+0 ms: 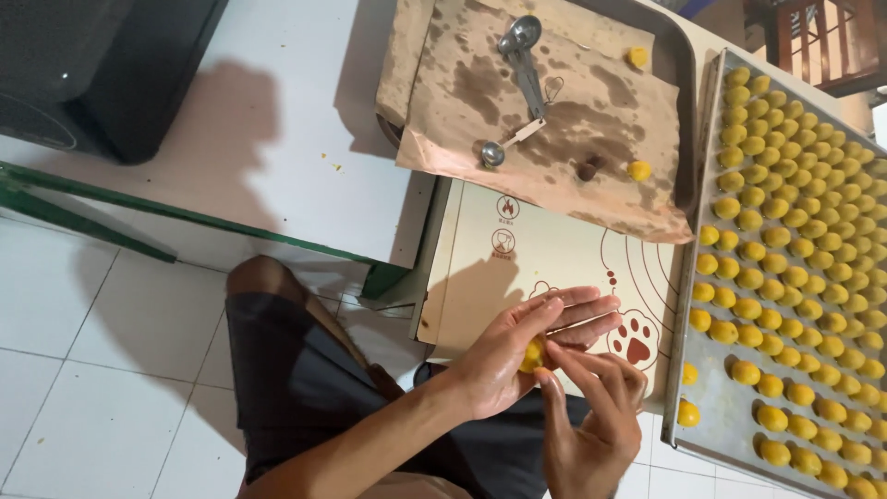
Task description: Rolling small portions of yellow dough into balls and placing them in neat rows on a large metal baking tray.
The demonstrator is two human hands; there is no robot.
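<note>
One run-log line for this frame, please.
left hand: cups yellow dough ball | right hand: fingers pinch it | baking tray: rows of balls

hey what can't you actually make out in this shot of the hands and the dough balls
Head view only:
- Yellow dough piece: mostly covered by the left hand and right hand; its shape is unclear.
- Tray of yellow balls: cut off by the right and bottom edges, so the count is unknown.
- Small dark lump on the stained paper: too small to identify.
</note>
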